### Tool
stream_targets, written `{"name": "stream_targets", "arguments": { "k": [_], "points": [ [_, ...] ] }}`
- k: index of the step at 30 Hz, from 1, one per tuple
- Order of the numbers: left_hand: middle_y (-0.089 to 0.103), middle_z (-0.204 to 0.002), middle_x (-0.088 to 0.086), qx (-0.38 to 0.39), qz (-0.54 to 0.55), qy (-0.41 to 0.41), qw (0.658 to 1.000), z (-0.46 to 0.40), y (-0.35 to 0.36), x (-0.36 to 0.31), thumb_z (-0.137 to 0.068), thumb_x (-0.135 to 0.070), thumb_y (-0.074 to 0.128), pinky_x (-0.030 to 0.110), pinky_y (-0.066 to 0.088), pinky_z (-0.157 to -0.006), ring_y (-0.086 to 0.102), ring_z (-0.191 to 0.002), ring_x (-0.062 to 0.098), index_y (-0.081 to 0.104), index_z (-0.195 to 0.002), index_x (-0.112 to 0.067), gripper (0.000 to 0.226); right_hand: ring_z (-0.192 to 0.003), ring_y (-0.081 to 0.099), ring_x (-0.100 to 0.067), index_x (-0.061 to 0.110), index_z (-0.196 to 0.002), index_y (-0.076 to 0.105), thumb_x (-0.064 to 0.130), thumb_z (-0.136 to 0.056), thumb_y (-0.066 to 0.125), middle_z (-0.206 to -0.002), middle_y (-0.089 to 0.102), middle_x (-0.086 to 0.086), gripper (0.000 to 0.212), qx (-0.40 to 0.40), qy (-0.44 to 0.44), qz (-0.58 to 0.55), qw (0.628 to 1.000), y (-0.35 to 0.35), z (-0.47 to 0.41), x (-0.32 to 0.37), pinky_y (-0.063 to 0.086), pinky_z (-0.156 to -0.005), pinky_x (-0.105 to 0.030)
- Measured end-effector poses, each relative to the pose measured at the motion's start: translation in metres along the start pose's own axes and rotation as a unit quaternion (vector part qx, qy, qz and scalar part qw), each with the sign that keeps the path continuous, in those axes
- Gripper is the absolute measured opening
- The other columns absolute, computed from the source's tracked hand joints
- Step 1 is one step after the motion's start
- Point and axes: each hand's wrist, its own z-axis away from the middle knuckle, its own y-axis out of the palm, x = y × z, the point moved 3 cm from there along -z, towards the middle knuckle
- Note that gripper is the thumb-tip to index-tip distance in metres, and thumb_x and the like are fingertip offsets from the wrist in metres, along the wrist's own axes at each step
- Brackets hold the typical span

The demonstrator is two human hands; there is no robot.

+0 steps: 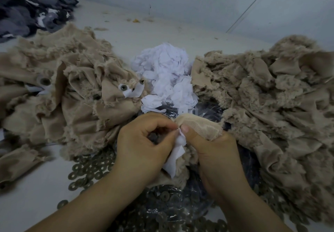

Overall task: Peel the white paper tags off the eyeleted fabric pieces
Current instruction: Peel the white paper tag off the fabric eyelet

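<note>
While the right hand gripped a beige fabric piece, the left hand pinched its white paper tag, hanging just below both thumbs. Beyond the grip lay a heap of peeled tags.

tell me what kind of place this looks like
Probably a garment or trim workshop bench. Heaps of frayed tan fabric pieces sit on both sides, a pile of peeled white paper tags lies between them, and loose metal washers are scattered near the hands.
</note>
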Motion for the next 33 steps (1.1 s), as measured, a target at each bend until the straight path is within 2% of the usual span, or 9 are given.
{"name": "stream_targets", "arguments": {
  "k": [6, 9, 11, 15, 18, 21, 26, 30, 33],
  "points": [
    [0.071, -0.074, -0.009, 0.003, 0.009, -0.012, 1.0, 0.001, 0.002, -0.002, -0.076, -0.015, 0.075, 0.033, 0.055, -0.056, 0.066, -0.062, 0.01, 0.074, -0.075, -0.027, 0.012, -0.091, 0.076, -0.032, 0.005, -0.097, 0.079, 0.009, -0.087, 0.074, -0.096, 0.078, -0.016, 0.012, -0.014, -0.008, -0.016, 1.0, -0.002, 0.0, 0.0, 0.061, -0.076, -0.038],
    [0.07, -0.078, -0.013, 0.005, 0.002, 0.009, 1.0, 0.001, 0.004, -0.008, -0.079, -0.029, 0.071, 0.021, 0.054, -0.063, 0.068, -0.07, 0.009, 0.072, -0.076, -0.031, 0.003, -0.093, 0.075, -0.032, 0.004, -0.1, 0.078, 0.01, -0.087, 0.074, -0.097, 0.077, -0.016, 0.014, -0.019, -0.007, -0.013, 1.0, -0.003, 0.0, -0.001, 0.06, -0.08, -0.042],
    [0.07, -0.081, -0.015, 0.007, -0.002, 0.012, 1.0, 0.0, 0.005, -0.01, -0.077, -0.035, 0.067, 0.013, 0.051, -0.067, 0.068, -0.075, 0.007, 0.071, -0.077, -0.031, 0.005, -0.091, 0.075, -0.032, 0.005, -0.098, 0.079, 0.009, -0.087, 0.074, -0.096, 0.078, -0.016, 0.012, -0.021, -0.002, -0.02, 1.0, -0.002, 0.001, -0.001, 0.06, -0.078, -0.041],
    [0.07, -0.079, -0.013, 0.01, -0.003, 0.023, 1.0, 0.0, 0.006, -0.007, -0.078, -0.023, 0.069, 0.016, 0.051, -0.069, 0.068, -0.075, 0.01, 0.073, -0.075, -0.024, 0.004, -0.089, 0.076, -0.031, 0.005, -0.094, 0.079, 0.007, -0.086, 0.075, -0.093, 0.078, -0.015, 0.009, -0.024, 0.003, -0.036, 0.999, -0.001, 0.001, 0.0, 0.061, -0.075, -0.039],
    [0.069, -0.078, -0.014, 0.01, -0.011, 0.023, 1.0, 0.0, 0.005, -0.007, -0.077, -0.023, 0.069, 0.017, 0.052, -0.065, 0.067, -0.073, 0.011, 0.071, -0.074, -0.03, 0.007, -0.086, 0.077, -0.028, 0.006, -0.093, 0.08, 0.007, -0.087, 0.074, -0.091, 0.078, -0.013, 0.008, -0.022, -0.015, -0.026, 0.999, -0.001, 0.002, 0.001, 0.06, -0.071, -0.033],
    [0.069, -0.08, -0.014, 0.007, -0.036, 0.011, 0.999, -0.003, 0.004, -0.004, -0.074, -0.014, 0.071, 0.018, 0.053, -0.065, 0.067, -0.074, 0.011, 0.07, -0.073, -0.031, 0.018, -0.082, 0.077, -0.026, 0.007, -0.09, 0.08, 0.005, -0.087, 0.074, -0.087, 0.079, -0.012, 0.007, -0.019, -0.037, -0.011, 0.999, -0.001, 0.002, 0.002, 0.06, -0.068, -0.029],
    [0.069, -0.084, -0.01, 0.036, -0.025, -0.01, 0.999, -0.004, 0.004, -0.004, -0.076, -0.014, 0.068, 0.025, 0.056, -0.072, 0.068, -0.081, 0.013, 0.072, -0.079, -0.025, 0.013, -0.084, 0.077, -0.029, 0.009, -0.091, 0.08, 0.006, -0.088, 0.074, -0.088, 0.078, -0.012, 0.008, -0.015, -0.04, 0.02, 0.999, 0.0, 0.002, 0.0, 0.061, -0.071, -0.036],
    [0.064, -0.09, -0.006, 0.1, -0.052, 0.049, 0.992, -0.004, 0.004, -0.013, -0.076, -0.007, 0.069, 0.02, 0.05, -0.073, 0.064, -0.088, 0.014, 0.073, -0.091, -0.019, 0.019, -0.08, 0.077, -0.025, 0.011, -0.096, 0.08, 0.006, -0.09, 0.072, -0.085, 0.078, -0.009, 0.012, -0.005, -0.054, 0.044, 0.998, 0.001, 0.003, 0.005, 0.063, -0.071, -0.044],
    [0.06, -0.088, -0.001, 0.095, -0.077, 0.053, 0.991, -0.005, 0.005, -0.013, -0.072, -0.003, 0.077, 0.014, 0.046, -0.071, 0.06, -0.084, 0.009, 0.074, -0.085, -0.016, 0.019, -0.064, 0.074, -0.017, 0.008, -0.09, 0.08, 0.003, -0.089, 0.07, -0.071, 0.076, -0.004, 0.011, -0.016, -0.046, 0.033, 0.998, 0.001, 0.004, 0.006, 0.059, -0.058, -0.03]
  ]
}}
